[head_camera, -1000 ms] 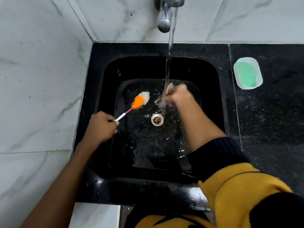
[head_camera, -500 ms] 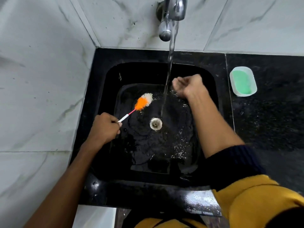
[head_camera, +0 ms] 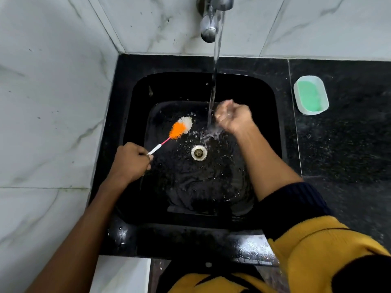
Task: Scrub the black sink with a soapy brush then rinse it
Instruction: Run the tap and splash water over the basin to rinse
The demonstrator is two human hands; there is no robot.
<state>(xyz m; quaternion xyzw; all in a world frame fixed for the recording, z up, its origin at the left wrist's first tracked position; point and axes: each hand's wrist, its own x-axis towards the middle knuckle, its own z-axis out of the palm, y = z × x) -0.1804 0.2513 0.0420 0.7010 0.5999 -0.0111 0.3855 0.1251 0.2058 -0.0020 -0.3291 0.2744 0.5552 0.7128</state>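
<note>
So the tap (head_camera: 208,24) is running and the person looks to be on the rinse part. The drain (head_camera: 198,152) sits mid-floor of the black sink (head_camera: 262,85), so places go from there. Left hand (head_camera: 130,161) is just left of the drain, fingers wrapped round the white handle of the brush (head_camera: 181,127), with the orange and white bristles pointing up and away, above-left of the drain and seemingly lifted off the floor. Right hand (head_camera: 233,118) is up and right of the drain, right beside the water stream (head_camera: 212,96), fingers curled in loosely; it's blurry, so can't tell if it's cupping water or just a fist with nothing in it.

To do this bit well, probably best to scoop and flick water onto the side walls and corners, since the stream only hits one spot. Keep the brush out of the splash. Green soap dish (head_camera: 311,97) sits far right of the drain on the counter.
</note>
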